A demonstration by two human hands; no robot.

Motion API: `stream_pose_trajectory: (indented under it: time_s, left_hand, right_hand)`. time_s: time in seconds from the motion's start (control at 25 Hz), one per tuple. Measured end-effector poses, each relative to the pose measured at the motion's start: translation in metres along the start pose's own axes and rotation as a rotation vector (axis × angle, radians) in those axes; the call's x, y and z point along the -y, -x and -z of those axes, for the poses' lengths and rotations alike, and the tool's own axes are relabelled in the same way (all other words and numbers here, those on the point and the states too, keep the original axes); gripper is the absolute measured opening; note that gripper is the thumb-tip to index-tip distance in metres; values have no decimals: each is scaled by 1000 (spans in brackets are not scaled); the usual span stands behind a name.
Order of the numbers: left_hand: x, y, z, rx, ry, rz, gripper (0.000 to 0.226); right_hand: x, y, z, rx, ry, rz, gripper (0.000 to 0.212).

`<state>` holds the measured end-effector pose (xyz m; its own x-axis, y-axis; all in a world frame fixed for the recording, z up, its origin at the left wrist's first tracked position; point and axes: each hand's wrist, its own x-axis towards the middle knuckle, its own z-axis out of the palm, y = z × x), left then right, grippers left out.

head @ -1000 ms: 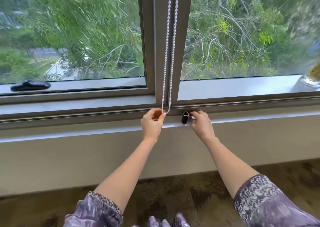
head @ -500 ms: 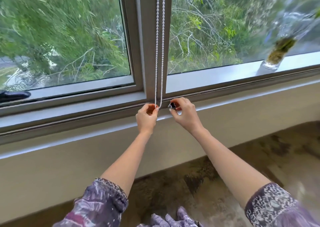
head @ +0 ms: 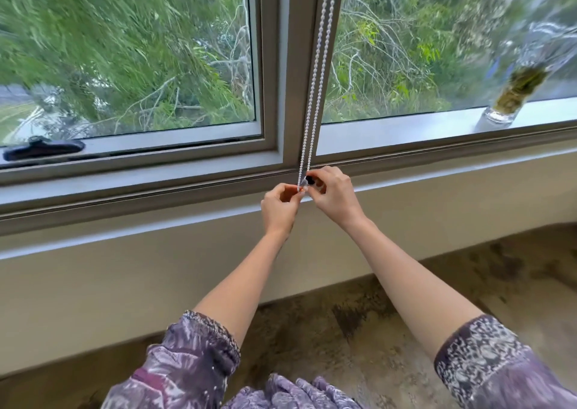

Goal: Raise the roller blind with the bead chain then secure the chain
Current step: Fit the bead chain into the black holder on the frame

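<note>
The biggest risk, as I judge it, is losing tension: if my left grip slackens before the loop is seated, the bead chain (head: 315, 96) could run and the blind above might drop. The blind itself is out of frame, so I cannot confirm how far it is raised.

The chain hangs as two strands down the window frame's central post (head: 296, 65), its bottom loop ending just above the sill (head: 156, 218), between my hands. My left hand (head: 279, 210) is closed in a pinch on the loop's lowest beads. My right hand (head: 334, 196) is curled around a small dark clip (head: 309, 180) just right of the loop, touching it with the fingertips.

A smaller risk: the beads may miss the clip's slot, or the strands cross, because my fingers crowd the spot.

My knuckles cover the clip's fixing and its opening, so whether the chain is already hooked I cannot tell. Far right, a glass jar (head: 512, 96) is blurred.
</note>
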<state>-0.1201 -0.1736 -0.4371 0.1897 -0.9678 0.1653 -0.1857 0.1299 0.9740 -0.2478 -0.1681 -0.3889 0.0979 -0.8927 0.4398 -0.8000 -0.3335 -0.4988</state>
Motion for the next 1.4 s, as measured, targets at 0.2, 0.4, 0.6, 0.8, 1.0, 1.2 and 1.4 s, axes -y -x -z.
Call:
stream_pose_trajectory:
  time_s: [0.2, 0.4, 0.6, 0.8, 1.0, 1.2, 1.4]
  left_hand:
    - [-1, 3, 3, 3, 53, 20, 9]
    - [1, 3, 4, -9, 102, 29, 11]
    - [4, 2, 6, -31, 92, 29, 11]
    - [7, -3, 11, -26, 79, 55, 12]
    - [11, -3, 14, 58, 53, 47, 29]
    - [9, -8, 12, 99, -36, -17, 29]
    - [10, -12, -5, 144, -13, 39, 24]
  right_hand:
    - [6, 4, -6, 15, -20, 36, 27]
    - [6, 0, -11, 11, 7, -7, 26]
    - [6, -5, -15, 81, 39, 3, 28]
    - [4, -10, -19, 130, 45, 10, 28]
    - [0, -12, -26, 162, 112, 44, 26]
    - [-10, -10, -26, 148, 107, 27, 24]
    - [-21, -3, -16, 92, 28, -64, 22]
